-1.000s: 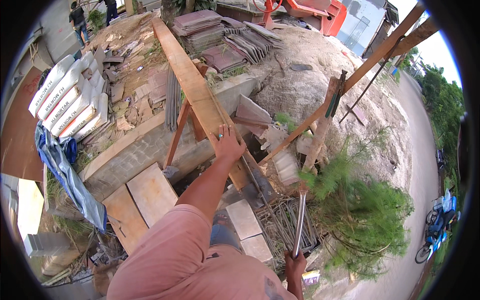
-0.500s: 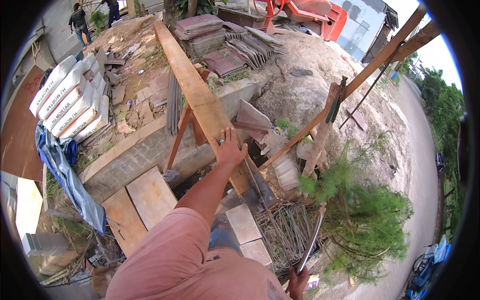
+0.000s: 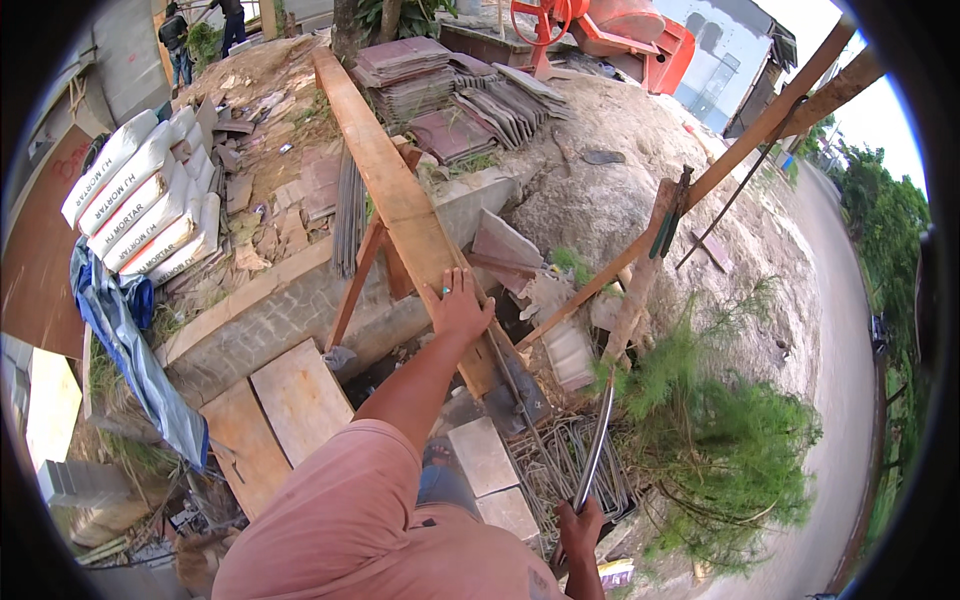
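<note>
Two hands of ours are in view. Our left hand (image 3: 463,308) lies palm down on the long wooden plank (image 3: 395,190), its fingers stretched out and its thumb set apart toward the right edge. The plank slopes away from near our body, its far end beside a stack of reddish tiles (image 3: 405,65). With our right hand (image 3: 580,527) we have our fingers wrapped around the lower end of a shiny metal bar (image 3: 601,430), between bent steel rods (image 3: 565,455) and feathery green foliage (image 3: 715,460).
</note>
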### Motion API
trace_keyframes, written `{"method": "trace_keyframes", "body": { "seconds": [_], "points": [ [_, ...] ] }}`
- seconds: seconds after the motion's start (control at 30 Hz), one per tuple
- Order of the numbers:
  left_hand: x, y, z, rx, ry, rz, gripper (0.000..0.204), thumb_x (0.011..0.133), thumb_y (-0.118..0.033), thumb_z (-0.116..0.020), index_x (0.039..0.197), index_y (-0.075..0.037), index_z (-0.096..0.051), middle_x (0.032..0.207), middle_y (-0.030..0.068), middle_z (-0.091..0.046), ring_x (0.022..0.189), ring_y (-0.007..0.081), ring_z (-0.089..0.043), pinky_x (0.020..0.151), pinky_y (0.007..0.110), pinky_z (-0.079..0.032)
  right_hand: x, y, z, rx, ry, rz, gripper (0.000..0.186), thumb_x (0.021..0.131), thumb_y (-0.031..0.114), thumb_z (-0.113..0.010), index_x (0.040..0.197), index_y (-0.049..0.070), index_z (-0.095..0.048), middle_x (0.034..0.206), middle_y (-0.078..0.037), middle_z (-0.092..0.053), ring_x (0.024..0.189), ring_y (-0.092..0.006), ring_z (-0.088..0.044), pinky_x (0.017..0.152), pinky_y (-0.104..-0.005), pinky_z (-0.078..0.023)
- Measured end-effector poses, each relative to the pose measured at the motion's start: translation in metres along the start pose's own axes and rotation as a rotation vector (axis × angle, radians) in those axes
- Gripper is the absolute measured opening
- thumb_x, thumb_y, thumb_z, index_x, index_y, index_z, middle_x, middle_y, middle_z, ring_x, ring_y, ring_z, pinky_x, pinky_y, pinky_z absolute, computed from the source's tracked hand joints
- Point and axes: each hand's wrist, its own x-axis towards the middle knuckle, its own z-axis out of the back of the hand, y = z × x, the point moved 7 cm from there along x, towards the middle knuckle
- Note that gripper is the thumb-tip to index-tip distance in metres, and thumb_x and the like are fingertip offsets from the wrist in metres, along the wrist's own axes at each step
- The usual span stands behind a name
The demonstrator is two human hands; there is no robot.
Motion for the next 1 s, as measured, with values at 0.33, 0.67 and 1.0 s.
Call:
{"method": "trace_keyframes", "body": {
  "seconds": [0.33, 0.67, 1.0],
  "points": [
    [-0.002, 0.002, 0.001, -0.016, -0.021, 0.010, 0.073, 0.088, -0.042, -0.047, 0.147, -0.004, -0.030, 0.154, 0.0102, -0.029, 0.145, 0.0224, -0.019, 0.115, 0.061, -0.005, 0.032, 0.017, -0.032, -0.141, 0.039, 0.104, 0.016, 0.077, 0.010, -0.067, 0.078, -0.002, -0.056, 0.061, -0.009, -0.059, 0.049, -0.0163, -0.059, 0.046, -0.0327, -0.047],
    [-0.002, -0.002, -0.006, -0.010, 0.036, -0.024, 0.070, 0.094, -0.046, -0.041, 0.149, -0.006, -0.027, 0.155, 0.0078, -0.028, 0.145, 0.0229, -0.018, 0.114, 0.063, -0.004, 0.020, 0.034, -0.028, -0.075, 0.048, 0.023, 0.016, 0.078, 0.010, -0.068, 0.081, -0.002, -0.056, 0.063, -0.008, -0.059, 0.050, -0.0166, -0.060, 0.048, -0.0322, -0.048],
    [-0.003, 0.007, -0.019, 0.085, 0.036, -0.097, 0.071, 0.095, -0.046, -0.039, 0.151, -0.006, -0.021, 0.155, 0.0099, -0.027, 0.146, 0.0239, -0.018, 0.111, 0.066, -0.006, 0.010, 0.036, -0.008, -0.187, 0.053, 0.083, 0.021, 0.078, 0.014, -0.071, 0.084, 0.000, -0.056, 0.061, -0.007, -0.054, 0.055, -0.0141, -0.046, 0.052, -0.0326, -0.040]
  ]
}}
